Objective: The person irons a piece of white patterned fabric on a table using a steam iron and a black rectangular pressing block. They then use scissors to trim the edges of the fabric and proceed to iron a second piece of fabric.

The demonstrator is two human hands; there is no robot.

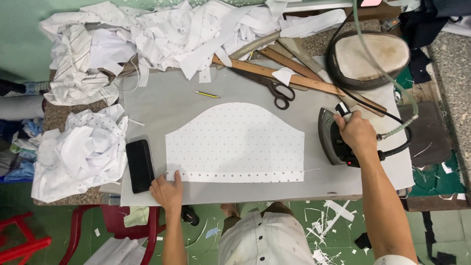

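A white dotted fabric piece (235, 140), shaped like a sleeve, lies flat on the grey ironing pad (162, 98); its near hem is folded up. My left hand (167, 190) rests on the hem's left corner, fingers spread, pressing the cloth. My right hand (355, 132) grips the handle of a dark steam iron (329, 140), which sits on the pad just right of the fabric. A hose and a black cord (397, 142) run from the iron.
A black phone (140, 165) lies left of the fabric. Scissors (274, 88), wooden rulers (294, 78) and a yellow pencil (206, 94) lie behind it. White fabric heaps (78, 152) fill the left and back. An iron rest pad (370, 59) sits at back right.
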